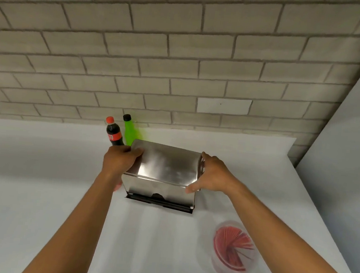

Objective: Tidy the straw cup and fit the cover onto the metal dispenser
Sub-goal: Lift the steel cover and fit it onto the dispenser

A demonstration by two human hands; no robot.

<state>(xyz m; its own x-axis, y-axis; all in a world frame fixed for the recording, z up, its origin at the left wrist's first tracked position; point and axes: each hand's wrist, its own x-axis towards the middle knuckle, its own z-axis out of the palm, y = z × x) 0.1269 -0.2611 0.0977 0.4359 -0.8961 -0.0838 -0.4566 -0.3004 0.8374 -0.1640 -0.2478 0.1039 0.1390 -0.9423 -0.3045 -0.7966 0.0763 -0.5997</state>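
Observation:
A shiny metal dispenser (159, 189) stands on the white counter, a dark slot along its bottom front. Its curved metal cover (168, 163) sits on top of it. My left hand (120, 159) grips the cover's left end, and my right hand (212, 175) holds its right end with the thumb on the front corner. To the front right stands a clear plastic cup (233, 248) filled with red straws, apart from both hands.
A cola bottle with a red cap (114, 134) and a green bottle with a black cap (130, 131) stand just behind the dispenser's left end. A brick wall (181, 60) runs behind the counter. A grey panel (352, 151) bounds the right side.

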